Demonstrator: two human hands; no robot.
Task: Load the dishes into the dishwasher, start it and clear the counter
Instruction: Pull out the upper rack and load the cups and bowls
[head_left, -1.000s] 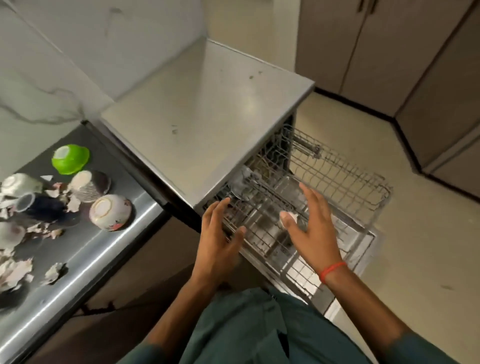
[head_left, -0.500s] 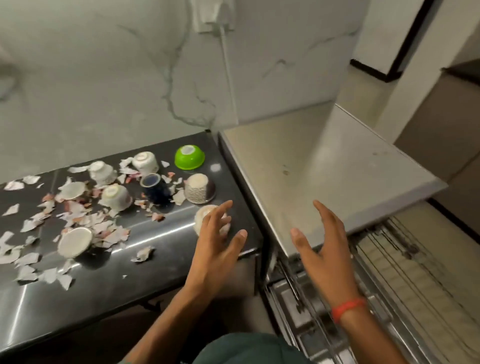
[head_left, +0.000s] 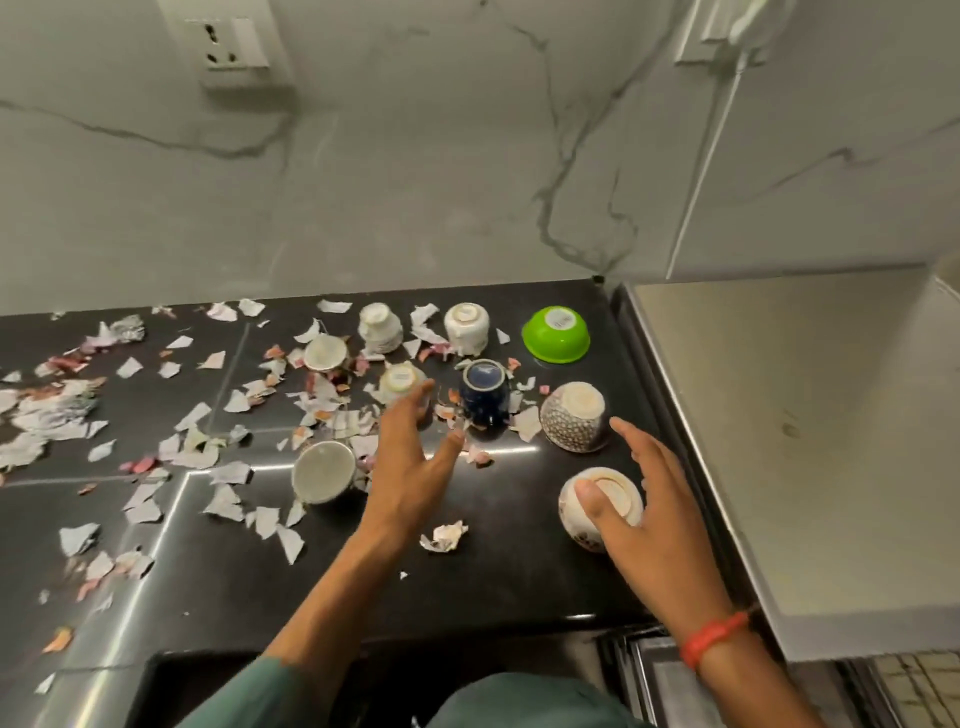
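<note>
The floral bowl (head_left: 600, 506) under my right hand (head_left: 654, 512) sits upside down on the black worktop (head_left: 493, 582), foot ring up, tipped a little toward me, close to the worktop's right edge. My right grip is spread wide over it: the thumb (head_left: 589, 501) lies on the upturned base, while the fingers reach past its far right side; I cannot tell whether they touch it. Just beyond those fingertips stands the speckled bowl (head_left: 571, 415), also upside down. Further out, the green bowl (head_left: 556, 334) rests rim down near the wall.

My left hand (head_left: 415, 457) hangs over the middle of the worktop with the fingers straight and apart, holding nothing. Its fingertips reach a small pale cup (head_left: 400, 382) that is inverted, though I cannot tell whether they touch it. Just right of my left thumb is the dark blue cup (head_left: 485, 392), base up and leaning. Left of my left wrist a white cup (head_left: 323, 472) lies tipped with its base facing me. Beyond my left fingers three more white cups stand upside down: one (head_left: 324, 353) to the left, one (head_left: 381, 328) further back, one (head_left: 466, 327) to its right.

Torn paper scraps (head_left: 228, 473) are strewn around the cups and away to my left. To the right of my right hand runs the steel dishwasher top (head_left: 810, 415)
</note>
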